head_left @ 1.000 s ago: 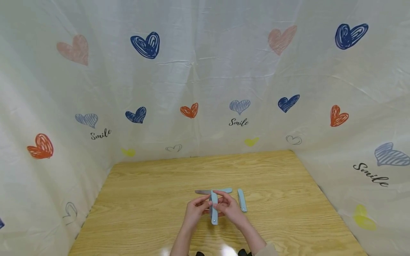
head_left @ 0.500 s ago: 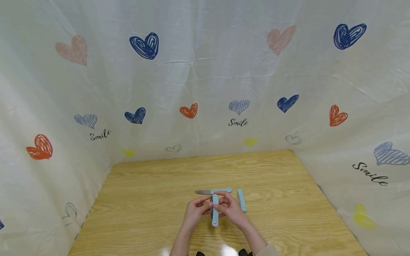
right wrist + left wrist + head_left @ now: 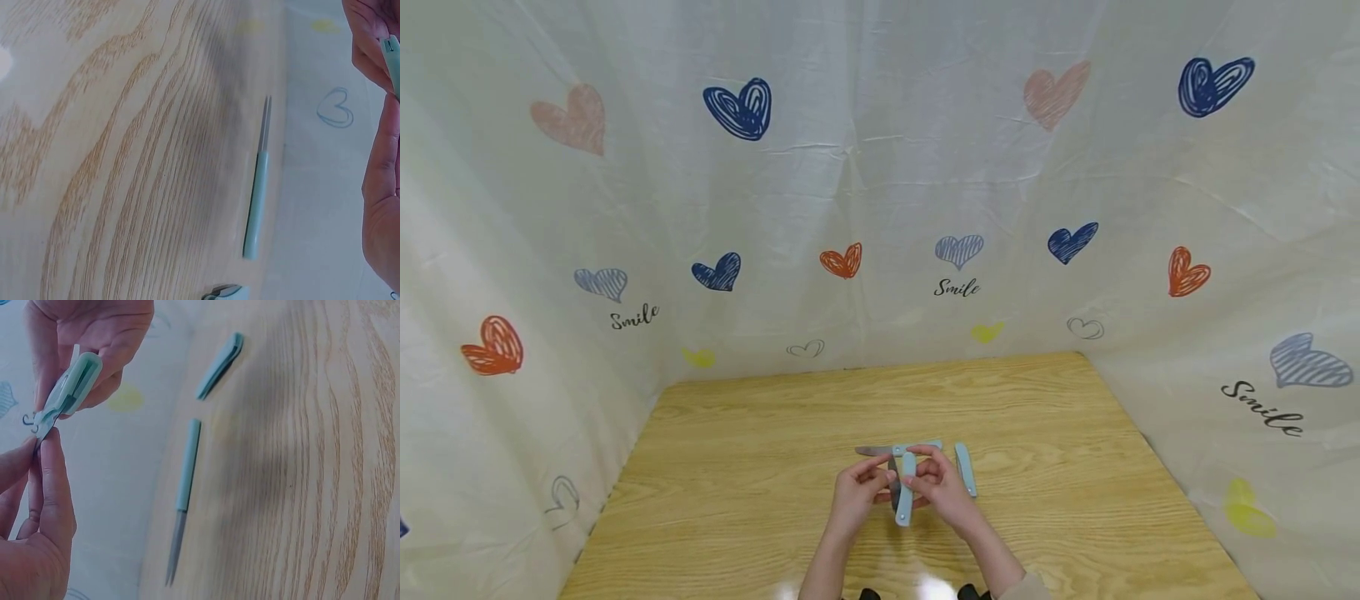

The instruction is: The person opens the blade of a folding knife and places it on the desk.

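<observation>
A folding knife with a pale blue handle [image 3: 907, 487] is held up over the table between both hands, its grey blade [image 3: 893, 479] swung partway out. Thumb and fingers of my left hand [image 3: 855, 493] pinch the blade. My right hand [image 3: 942, 493] pinches the handle, as the left wrist view also shows from the handle's slotted side [image 3: 75, 384]. Beyond the hands, an unfolded knife [image 3: 917, 447] of the same kind lies on the table, its blade pointing left. A folded knife [image 3: 966, 469] lies right of the right hand.
The wood-grain table [image 3: 737, 483] is enclosed at the back and sides by a pale curtain [image 3: 895, 183] printed with hearts and "Smile". Two dark objects [image 3: 973, 592] show at the bottom edge of the head view.
The held knife's blade has swung out from its handle, and a gap now shows between them. The handle has tilted slightly to the right; the knives on the table have not moved.
</observation>
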### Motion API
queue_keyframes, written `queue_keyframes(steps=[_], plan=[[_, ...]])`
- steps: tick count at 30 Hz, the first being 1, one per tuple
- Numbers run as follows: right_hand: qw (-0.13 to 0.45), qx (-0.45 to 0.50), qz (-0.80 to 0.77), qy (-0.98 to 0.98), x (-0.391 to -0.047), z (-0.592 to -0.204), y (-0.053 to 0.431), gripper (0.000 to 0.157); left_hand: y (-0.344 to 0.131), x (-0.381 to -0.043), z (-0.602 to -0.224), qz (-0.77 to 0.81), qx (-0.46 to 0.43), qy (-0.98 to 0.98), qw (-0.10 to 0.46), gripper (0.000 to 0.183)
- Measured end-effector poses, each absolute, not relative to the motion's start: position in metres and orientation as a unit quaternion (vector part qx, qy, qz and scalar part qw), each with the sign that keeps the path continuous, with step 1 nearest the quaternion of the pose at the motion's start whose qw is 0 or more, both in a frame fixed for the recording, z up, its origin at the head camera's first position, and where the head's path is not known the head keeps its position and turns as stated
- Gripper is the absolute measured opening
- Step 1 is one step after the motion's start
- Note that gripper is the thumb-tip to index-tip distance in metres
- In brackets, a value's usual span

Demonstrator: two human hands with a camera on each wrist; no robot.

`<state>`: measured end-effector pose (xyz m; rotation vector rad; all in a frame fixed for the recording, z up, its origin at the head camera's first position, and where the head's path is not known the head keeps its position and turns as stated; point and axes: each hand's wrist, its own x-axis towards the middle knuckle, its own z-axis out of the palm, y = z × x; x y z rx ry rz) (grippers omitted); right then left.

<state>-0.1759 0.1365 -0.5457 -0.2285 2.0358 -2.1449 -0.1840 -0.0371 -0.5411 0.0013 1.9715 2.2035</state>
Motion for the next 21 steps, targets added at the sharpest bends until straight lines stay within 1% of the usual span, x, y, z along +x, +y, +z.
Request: queue_keyframes(steps=[4,10,21], plan=[[0.079,-0.062,-0.721,0.685,-0.1767,-0.5454,0.1375,0.052,-0.0387,-0.183,-0.5387,0.746,-0.008,0.661,0.079,0.038],[0.067,-0.042,-0.726,0.683,-0.1772,-0.5452,0.1396,0.053,-0.04,-0.1823,-0.5371,0.759,-0.031,0.648,0.058,0.037],[0.048,-0.007,-0.764,0.644,-0.1767,-0.5417,0.1406,0.05,-0.0433,-0.182,-0.5347,0.775,-0.059,0.628,0.045,0.038]])
